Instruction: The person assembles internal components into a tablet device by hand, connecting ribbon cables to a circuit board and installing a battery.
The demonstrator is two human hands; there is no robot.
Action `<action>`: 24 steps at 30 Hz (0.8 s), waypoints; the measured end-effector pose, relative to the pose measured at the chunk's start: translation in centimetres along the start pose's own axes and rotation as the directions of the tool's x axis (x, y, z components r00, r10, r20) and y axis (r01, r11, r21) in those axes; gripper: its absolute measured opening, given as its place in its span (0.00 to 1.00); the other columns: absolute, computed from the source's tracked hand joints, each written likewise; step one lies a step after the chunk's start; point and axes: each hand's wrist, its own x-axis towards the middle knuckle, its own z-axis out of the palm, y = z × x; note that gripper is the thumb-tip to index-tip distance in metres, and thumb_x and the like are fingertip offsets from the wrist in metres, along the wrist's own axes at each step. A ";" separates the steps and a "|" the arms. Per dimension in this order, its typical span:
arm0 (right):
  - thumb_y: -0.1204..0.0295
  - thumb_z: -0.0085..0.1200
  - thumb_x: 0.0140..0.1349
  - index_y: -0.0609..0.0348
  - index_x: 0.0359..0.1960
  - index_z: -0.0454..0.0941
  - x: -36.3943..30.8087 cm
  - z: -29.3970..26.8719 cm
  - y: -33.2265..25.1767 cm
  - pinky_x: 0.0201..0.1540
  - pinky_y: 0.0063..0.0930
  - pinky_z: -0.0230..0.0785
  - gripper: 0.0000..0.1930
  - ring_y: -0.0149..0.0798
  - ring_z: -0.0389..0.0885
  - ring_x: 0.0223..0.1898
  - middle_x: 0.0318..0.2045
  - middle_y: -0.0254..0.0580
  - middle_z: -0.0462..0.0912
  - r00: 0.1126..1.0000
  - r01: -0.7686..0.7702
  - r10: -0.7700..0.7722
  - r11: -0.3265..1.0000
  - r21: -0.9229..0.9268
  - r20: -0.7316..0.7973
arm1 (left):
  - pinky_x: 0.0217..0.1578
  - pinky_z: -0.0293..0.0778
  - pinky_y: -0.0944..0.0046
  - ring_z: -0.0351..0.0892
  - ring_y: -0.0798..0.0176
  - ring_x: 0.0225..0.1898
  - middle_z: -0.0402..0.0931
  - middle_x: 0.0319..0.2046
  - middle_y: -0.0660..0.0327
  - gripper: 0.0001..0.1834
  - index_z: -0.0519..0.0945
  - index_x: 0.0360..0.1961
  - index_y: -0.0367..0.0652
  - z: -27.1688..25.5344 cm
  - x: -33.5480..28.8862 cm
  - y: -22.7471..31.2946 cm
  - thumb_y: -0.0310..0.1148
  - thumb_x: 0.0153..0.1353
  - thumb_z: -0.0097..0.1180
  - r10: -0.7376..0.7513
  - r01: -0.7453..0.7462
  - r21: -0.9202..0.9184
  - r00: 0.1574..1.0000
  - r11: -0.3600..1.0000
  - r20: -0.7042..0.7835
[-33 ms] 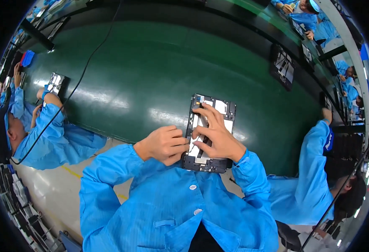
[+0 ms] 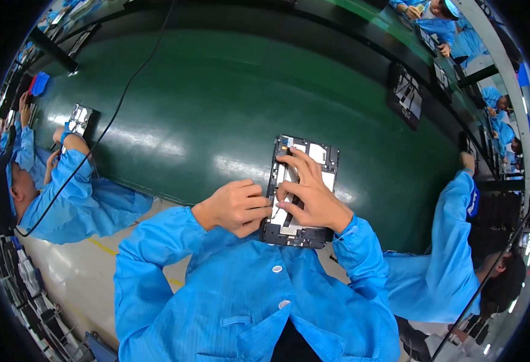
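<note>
Mid-frame, flat on glossy green surface [image 2: 198, 96]: black rectangular opened tablet [image 2: 318, 154], inside up, probably for access. Curled at left edge: bare left hand [image 2: 236, 208]; arched above: bare right hand [image 2: 314, 197]. Actual grip: cannot tell.

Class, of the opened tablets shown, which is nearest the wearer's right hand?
The middle tablet, before the wearer's jacket: the right hand lies over it. Others, like the left-side tablet and upper-right tablet, lie well apart.
</note>
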 end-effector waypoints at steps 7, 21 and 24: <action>0.74 0.72 0.58 0.53 0.34 0.83 0.5 1.2 -0.4 0.81 0.65 0.53 0.08 0.63 0.57 0.82 0.74 0.48 0.74 0.991 0.047 -0.071 0.978 -0.202 -0.114 | 0.30 0.70 0.59 0.73 0.62 0.29 0.86 0.39 0.66 0.23 0.90 0.42 0.42 -0.5 0.2 -0.7 0.35 0.40 0.68 0.069 -0.072 0.048 0.996 0.996 0.060; 0.80 0.70 0.56 0.57 0.36 0.82 2.7 1.2 2.6 0.51 0.43 0.70 0.09 0.48 0.80 0.45 0.36 0.40 0.80 0.912 0.154 -0.224 0.963 -0.220 -0.345 | 0.32 0.72 0.61 0.77 0.63 0.33 0.83 0.37 0.66 0.19 0.87 0.40 0.43 -1.2 1.6 -4.1 0.37 0.45 0.69 0.182 -0.196 0.182 0.979 0.964 0.091; 0.82 0.70 0.54 0.57 0.36 0.82 2.5 1.4 2.8 0.50 0.43 0.70 0.10 0.49 0.80 0.44 0.35 0.41 0.79 0.917 0.129 -0.183 0.977 -0.171 -0.355 | 0.31 0.72 0.60 0.77 0.63 0.33 0.84 0.38 0.65 0.19 0.87 0.40 0.42 -1.4 1.6 -4.1 0.36 0.45 0.69 0.166 -0.179 0.174 0.982 0.968 0.088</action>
